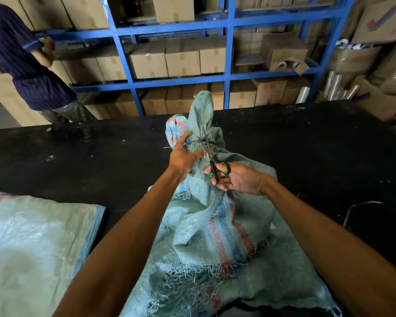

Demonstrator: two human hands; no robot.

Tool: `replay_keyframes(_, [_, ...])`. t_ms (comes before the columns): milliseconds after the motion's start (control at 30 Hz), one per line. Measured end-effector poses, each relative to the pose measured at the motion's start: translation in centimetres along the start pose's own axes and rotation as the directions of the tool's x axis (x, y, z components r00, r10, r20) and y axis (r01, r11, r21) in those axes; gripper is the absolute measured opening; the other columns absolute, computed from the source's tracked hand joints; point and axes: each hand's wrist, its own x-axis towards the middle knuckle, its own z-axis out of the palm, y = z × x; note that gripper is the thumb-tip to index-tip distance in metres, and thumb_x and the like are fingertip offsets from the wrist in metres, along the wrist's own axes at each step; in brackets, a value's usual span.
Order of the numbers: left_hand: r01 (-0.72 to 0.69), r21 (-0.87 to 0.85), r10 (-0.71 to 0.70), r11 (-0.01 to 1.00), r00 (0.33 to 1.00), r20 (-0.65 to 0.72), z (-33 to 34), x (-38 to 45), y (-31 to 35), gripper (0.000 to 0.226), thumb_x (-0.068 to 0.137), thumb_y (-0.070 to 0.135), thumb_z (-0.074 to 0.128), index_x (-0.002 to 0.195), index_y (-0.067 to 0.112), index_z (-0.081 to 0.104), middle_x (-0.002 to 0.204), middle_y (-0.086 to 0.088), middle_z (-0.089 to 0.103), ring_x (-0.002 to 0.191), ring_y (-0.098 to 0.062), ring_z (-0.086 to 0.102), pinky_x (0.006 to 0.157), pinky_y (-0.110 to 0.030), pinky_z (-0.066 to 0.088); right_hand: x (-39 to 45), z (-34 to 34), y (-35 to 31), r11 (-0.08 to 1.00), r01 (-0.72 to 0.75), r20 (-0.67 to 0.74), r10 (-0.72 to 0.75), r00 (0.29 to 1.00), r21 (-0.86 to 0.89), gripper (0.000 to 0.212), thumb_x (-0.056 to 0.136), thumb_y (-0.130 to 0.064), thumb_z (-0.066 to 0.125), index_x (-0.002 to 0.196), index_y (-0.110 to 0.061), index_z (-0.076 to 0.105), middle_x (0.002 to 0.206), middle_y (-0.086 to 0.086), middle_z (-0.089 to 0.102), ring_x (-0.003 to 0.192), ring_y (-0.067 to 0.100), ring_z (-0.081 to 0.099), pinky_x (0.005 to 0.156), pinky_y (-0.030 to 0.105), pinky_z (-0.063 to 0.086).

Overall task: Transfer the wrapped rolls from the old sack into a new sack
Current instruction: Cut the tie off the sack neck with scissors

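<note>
The old sack [215, 225], frayed grey-green weave with red and blue stripes, lies on the black table [78, 156] in front of me, its neck tied with string and standing up. My left hand [184, 154] grips the tied neck from the left. My right hand [236, 179] holds black scissors with green handle linings [212, 156], whose blades sit at the string around the neck. A second flat sack [32, 243] lies at the near left. The wrapped rolls are hidden inside the old sack.
Behind the table stands a blue rack [229, 53] full of cardboard boxes. A person in a dark shirt [21, 53] stands at the far left. Clear film rolls [336, 88] lean at the far right.
</note>
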Motion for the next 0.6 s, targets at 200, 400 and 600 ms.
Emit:
replay_keyframes(200, [0.019,-0.034,-0.020,0.999,1.000,-0.018,0.19,0.57,0.02,0.075,0.081,-0.003,0.076,0.146,0.019,0.045,0.103,-0.015,0.072,0.060,-0.018,0.065,0.032,-0.024,0.041,-0.44,-0.23,0.41,0.999,0.002,-0.005,-0.002,1.000,-0.036,0.057,0.093,-0.040,0.051,0.133,0.001,0.053,0.094,0.009,0.060,0.076,0.015,0.051,0.070,0.023,0.048])
replay_keyframes(400, [0.047,-0.043,-0.048,0.998,0.999,-0.024,0.31,0.27,0.52,0.072,0.082,0.000,0.076,0.145,0.014,0.043,0.092,-0.014,0.069,0.041,-0.006,0.057,0.031,-0.021,0.039,-0.70,-0.07,0.47,0.999,-0.001,-0.014,0.001,1.000,-0.036,0.054,0.092,-0.038,0.052,0.130,0.000,0.055,0.092,0.009,0.059,0.075,0.014,0.050,0.068,0.022,0.047])
replay_keyframes(600, [0.043,-0.048,-0.044,0.998,0.999,-0.031,0.21,0.66,0.32,0.076,0.081,0.000,0.078,0.146,0.016,0.043,0.108,-0.021,0.070,0.051,-0.010,0.063,0.034,-0.023,0.043,-0.58,-0.16,0.52,0.999,-0.002,-0.025,0.001,1.000,-0.035,0.050,0.092,-0.038,0.052,0.127,-0.001,0.058,0.090,0.008,0.059,0.074,0.013,0.050,0.066,0.021,0.046])
